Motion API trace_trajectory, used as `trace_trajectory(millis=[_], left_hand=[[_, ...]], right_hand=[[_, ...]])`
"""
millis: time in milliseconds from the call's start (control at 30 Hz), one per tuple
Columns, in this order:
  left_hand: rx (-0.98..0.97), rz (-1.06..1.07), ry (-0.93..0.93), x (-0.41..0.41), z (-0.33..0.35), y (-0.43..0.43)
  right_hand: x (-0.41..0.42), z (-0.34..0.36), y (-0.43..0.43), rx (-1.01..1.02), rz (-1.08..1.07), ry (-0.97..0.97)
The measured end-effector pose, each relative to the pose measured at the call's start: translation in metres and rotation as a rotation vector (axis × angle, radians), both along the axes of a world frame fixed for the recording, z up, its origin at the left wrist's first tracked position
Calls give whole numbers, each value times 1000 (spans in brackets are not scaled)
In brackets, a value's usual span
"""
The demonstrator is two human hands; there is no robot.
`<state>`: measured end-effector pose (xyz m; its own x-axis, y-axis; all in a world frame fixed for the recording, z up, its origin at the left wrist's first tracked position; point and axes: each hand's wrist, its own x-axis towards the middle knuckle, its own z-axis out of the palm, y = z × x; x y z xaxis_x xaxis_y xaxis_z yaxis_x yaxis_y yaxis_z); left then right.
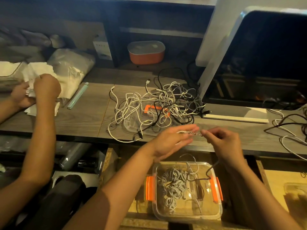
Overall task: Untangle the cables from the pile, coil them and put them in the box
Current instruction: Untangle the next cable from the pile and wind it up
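A tangled pile of white, grey and black cables [159,103] lies on the wooden desk [86,113], partly over a clear lid with orange clips [148,110]. In front of the pile my left hand [172,140] is held flat with straight fingers, and a thin braided cable [195,133] runs across them. My right hand [222,140] pinches that cable just to the right; its dark end hangs down into the clear box with orange clips [216,211] below the desk edge. Several coiled grey cables [172,185] lie in the box.
A monitor [259,63] stands at the right of the desk, with loose cables [289,130] beside its base. An orange container [146,53] sits at the back. At the left, another person's hands [41,92] handle white paper beside plastic bags [71,67] and a green stick [78,95].
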<state>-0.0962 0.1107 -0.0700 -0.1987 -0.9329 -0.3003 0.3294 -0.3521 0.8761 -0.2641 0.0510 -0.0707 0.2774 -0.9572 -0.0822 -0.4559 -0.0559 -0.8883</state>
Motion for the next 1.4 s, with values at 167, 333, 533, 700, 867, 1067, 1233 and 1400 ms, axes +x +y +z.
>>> trace_trajectory(millis=[167, 333, 533, 700, 867, 1067, 1233, 1400], left_hand=[[-45, 245, 329, -14, -1, -11], [-96, 470, -95, -27, 0, -32], [-287, 150, -1140, -16, -12, -48], [-241, -49, -1250, 4, -24, -43], [-254, -112, -1123, 9, -25, -24], [-275, -356, -1339, 1, -20, -9], [-27, -254, -918, 3, -18, -14], [28, 88, 89, -8, -3, -6]], right_hand=[[22, -21, 26, 176, 6, -133], [35, -24, 39, 183, 210, -57], [26, -6, 30, 127, 403, 122], [8, 8, 14, 85, 460, 295], [-3, 29, 4, 26, 352, 277], [-9, 37, -5, -104, 173, 166], [-8, 17, -4, -38, 41, 84], [3, -7, 11, 186, 53, 65]])
